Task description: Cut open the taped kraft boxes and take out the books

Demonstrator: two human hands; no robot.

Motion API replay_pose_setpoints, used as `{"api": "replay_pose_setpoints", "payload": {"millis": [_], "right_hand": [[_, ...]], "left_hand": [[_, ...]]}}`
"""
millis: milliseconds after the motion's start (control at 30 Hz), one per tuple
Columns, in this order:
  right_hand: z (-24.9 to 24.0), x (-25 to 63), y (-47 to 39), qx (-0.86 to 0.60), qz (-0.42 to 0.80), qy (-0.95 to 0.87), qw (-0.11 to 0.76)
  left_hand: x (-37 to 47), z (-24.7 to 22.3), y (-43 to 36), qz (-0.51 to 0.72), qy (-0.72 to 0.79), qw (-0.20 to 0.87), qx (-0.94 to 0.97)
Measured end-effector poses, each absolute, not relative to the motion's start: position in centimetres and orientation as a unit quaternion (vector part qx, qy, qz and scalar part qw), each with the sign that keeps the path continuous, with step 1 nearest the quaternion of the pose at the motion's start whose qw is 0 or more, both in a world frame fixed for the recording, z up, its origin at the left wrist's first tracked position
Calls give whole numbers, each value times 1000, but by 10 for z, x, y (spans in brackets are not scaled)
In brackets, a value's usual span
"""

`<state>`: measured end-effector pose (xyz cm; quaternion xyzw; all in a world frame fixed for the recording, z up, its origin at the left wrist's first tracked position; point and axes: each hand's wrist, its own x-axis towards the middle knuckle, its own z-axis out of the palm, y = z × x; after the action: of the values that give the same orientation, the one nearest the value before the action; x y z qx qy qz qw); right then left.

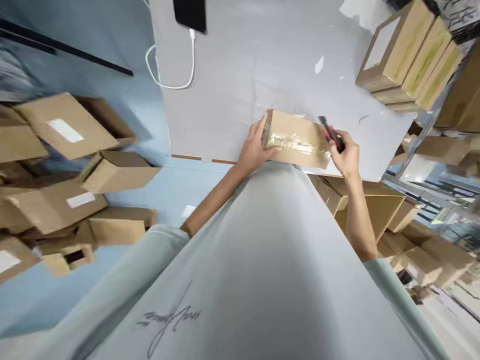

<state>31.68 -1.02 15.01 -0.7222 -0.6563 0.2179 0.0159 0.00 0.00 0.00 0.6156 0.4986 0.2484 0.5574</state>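
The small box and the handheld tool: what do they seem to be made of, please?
Small box: matte cardboard, judging by its plain brown faces. The strip along it: probably glossy clear plastic tape, since it glints. Tool: perhaps plastic, from its red-and-black body; blur leaves its finish unclear.

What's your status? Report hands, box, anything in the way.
Left hand on taped box, near edge of table. Right hand holding red-and-black cutter by box's right end. Phone, cable off left; stacked boxes off right.

The brown cardboard box point(294, 129), with shiny clear tape, lies near the table's point(243, 65) edge; a red-and-black utility knife point(331, 134) is tilted at its right end.
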Motion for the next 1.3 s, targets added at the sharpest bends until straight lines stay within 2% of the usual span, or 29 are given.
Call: {"api": "replay_pose_setpoints", "payload": {"millis": [167,333,467,833,1133,1300], "right_hand": [[169,271,20,-586,285,-751,-108],[181,236,52,-505,261,-788,-237],[184,223,67,-481,233,-793,-292],[192,209,68,-440,184,-825,-302],[196,244,66,-423,189,-827,-318],[201,295,56,-425,181,-813,-353]], "left_hand": [[-6,-4,12,249,447,580,633],[-7,-5,17,239,429,612,620],[-6,-5,19,241,424,617,618],[-8,-10,21,249,430,592,635],[-11,-7,21,250,442,578,639],[-14,-4,21,232,462,571,638]]}}
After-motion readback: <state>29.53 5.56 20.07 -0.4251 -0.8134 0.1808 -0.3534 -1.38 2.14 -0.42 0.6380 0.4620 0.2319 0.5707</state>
